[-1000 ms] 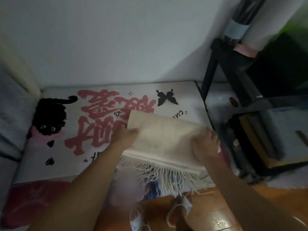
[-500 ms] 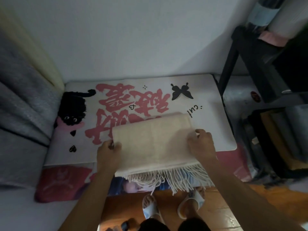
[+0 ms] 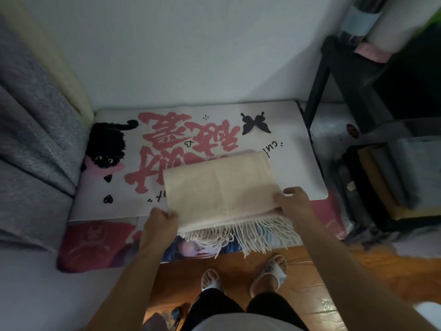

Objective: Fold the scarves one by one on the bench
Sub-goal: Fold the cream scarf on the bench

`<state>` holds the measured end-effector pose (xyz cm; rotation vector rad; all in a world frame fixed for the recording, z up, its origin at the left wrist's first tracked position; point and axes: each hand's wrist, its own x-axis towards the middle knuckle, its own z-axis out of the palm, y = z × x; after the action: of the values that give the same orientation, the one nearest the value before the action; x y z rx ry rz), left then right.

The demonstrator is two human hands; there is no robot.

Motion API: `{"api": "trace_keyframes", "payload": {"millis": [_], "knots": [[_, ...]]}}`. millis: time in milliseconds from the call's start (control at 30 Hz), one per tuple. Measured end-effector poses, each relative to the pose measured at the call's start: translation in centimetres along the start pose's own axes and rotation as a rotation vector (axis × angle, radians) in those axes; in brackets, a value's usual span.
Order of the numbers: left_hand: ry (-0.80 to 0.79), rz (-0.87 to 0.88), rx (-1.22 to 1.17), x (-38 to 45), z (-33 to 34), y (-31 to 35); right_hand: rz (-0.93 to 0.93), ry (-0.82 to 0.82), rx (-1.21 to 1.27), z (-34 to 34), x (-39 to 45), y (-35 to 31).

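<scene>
White wall fills the upper part of the frame, and a bench (image 3: 307, 168) covered by a white printed mat (image 3: 124, 206) runs across the middle, above an orange wood floor (image 3: 358, 266). At the far left, a grey cushion (image 3: 31, 144) is seen against the bench end. Two bare forearms are stretched forward from the bottom of the frame toward the bench front. One cream scarf (image 3: 219, 187), folded into a rectangle, is laid on the right half of the mat, its fringe hung over the front edge. The lower left corner of the scarf is pinched by the left hand (image 3: 160, 225), fingers curled around the fabric edge. The lower right corner is gripped by the right hand (image 3: 293, 204), thumb raised on top and fingers tucked beneath. Two feet in white sandals (image 3: 267, 273) are seen on the floor at lower centre. A black shelf frame (image 3: 334, 75) is placed at the upper right.
</scene>
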<state>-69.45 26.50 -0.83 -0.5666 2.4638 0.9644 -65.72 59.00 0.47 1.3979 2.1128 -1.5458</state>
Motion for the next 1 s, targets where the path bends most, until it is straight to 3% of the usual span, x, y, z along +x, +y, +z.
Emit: {"api": "trace_keyframes", "payload": {"millis": [133,200,300,400,500,533,600,633,700,800,900,1000], "knots": [[0.115,0.051,-0.15,-0.5,-1.0,0.2,-0.157,0.096,0.019,-0.1,-1.3,0.2],[0.149,0.1,-0.107,-1.5,-1.5,0.3,-0.203,0.113,0.012,0.1,-2.0,1.2],[0.194,0.192,0.133,-2.2,-0.8,-0.1,-0.242,0.137,-0.123,0.8,-2.2,3.0],[0.291,0.476,0.404,-2.3,1.1,1.1,-0.263,0.133,-0.205,1.6,-1.5,4.0],[0.173,0.705,0.619,-0.5,4.0,4.5,-0.279,0.148,-0.357,2.0,-1.6,3.9],[0.131,0.707,0.659,0.4,5.1,5.4,-0.334,0.2,-0.457,2.2,-1.9,3.8],[0.108,0.691,0.703,2.0,6.9,6.3,-0.621,0.333,-0.588,3.6,-3.2,2.4],[0.116,0.678,0.734,2.5,7.6,6.2,-0.798,0.331,-0.603,4.8,-3.6,1.2],[0.116,0.65,0.784,3.0,8.8,5.5,-1.024,0.147,-0.72,8.1,-2.6,-1.2],[0.134,0.677,0.8,3.8,9.0,4.6,-0.942,-0.051,-0.988,11.2,2.2,-1.9],[0.196,0.513,0.707,5.7,6.9,3.6,-0.899,0.025,-1.051,10.6,5.3,-0.9],[0.157,0.387,0.707,6.8,5.2,2.6,-0.895,0.017,-1.073,9.9,5.4,-1.2]]}}
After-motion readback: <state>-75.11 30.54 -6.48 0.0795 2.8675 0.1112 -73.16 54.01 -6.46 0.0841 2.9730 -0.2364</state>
